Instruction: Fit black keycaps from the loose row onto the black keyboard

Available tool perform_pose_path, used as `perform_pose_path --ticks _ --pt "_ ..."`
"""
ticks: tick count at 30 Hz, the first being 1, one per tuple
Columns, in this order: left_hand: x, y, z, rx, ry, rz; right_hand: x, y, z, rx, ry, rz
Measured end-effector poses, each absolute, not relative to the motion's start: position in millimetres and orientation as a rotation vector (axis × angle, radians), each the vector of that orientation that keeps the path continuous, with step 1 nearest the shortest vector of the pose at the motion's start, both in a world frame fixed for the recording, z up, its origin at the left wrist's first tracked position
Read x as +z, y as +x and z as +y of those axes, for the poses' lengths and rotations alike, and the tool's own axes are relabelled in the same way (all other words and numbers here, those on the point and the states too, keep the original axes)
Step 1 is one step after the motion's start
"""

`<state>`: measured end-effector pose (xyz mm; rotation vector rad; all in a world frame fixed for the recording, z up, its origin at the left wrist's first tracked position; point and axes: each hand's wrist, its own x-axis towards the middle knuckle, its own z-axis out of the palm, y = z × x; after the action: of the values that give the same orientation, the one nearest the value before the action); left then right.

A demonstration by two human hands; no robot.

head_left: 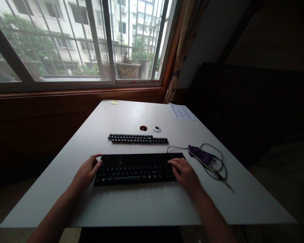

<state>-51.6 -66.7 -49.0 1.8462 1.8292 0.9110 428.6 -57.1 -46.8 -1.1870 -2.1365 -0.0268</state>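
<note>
A black keyboard lies near the front of the white desk. Its lower rows carry keycaps, while the upper rows look dark and bare. My left hand grips its left end, with the thumb on the side and the index finger at the far corner. Curled over the right end is my right hand, its fingertips on the keyboard; what lies under them is partly hidden. Behind the keyboard, loose black keycaps stand in close rows on the desk.
On the right lie a purple pouch, a looped dark cable and a thin stick. A round hole and its white ring cover are farther back. Paper and a yellow note lie at the far edge.
</note>
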Motion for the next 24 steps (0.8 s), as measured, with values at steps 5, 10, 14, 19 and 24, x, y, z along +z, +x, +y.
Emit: perform_pose_path --ticks 5,10,14,19,24 --pt "-50 -53 -66 0.888 1.826 1.826 -45 428 -57 -0.040 -1.184 -2.138" --pt "-51 -52 -66 0.906 1.838 1.833 -44 427 -57 -0.047 -1.180 -2.127" --pt "-52 -51 -65 0.881 1.912 1.843 -42 426 -58 -0.040 -1.171 -2.127" --pt "-54 -52 -63 0.870 1.954 1.842 -39 428 -58 -0.081 -1.204 -2.061" --pt "-58 -53 -59 0.909 1.949 1.883 -46 446 -52 -0.187 -1.329 -1.793"
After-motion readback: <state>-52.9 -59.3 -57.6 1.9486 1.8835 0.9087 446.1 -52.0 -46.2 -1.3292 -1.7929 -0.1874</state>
